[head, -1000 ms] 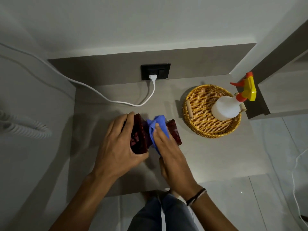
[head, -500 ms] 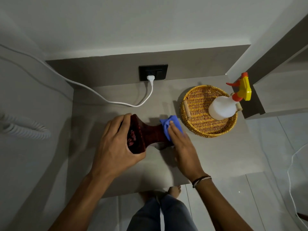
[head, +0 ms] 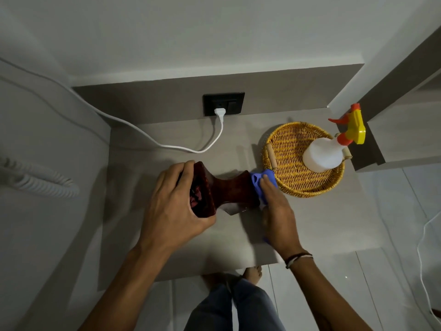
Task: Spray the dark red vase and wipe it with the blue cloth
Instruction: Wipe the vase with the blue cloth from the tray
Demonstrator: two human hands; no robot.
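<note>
The dark red vase point(head: 229, 189) lies on its side above the grey shelf point(head: 310, 223), its wide end to the left. My left hand point(head: 174, 204) grips that wide end. My right hand point(head: 276, 211) presses the blue cloth point(head: 261, 181) against the vase's right end, close to the basket. A corner of the cloth shows below my right palm. The white spray bottle point(head: 322, 152) with a yellow and orange trigger stands in the wicker basket point(head: 286, 149) at the right.
A white cable point(head: 181, 147) runs from the black wall socket point(head: 223, 103) across the back of the shelf. A coiled white cord point(head: 35, 180) hangs at the left. The shelf's front edge is near my legs; tiled floor lies beyond it.
My right hand slid the blue cloth rightward along the vase, from the middle to its right end. The vase now shows its narrow waist. My left hand kept its grip.
</note>
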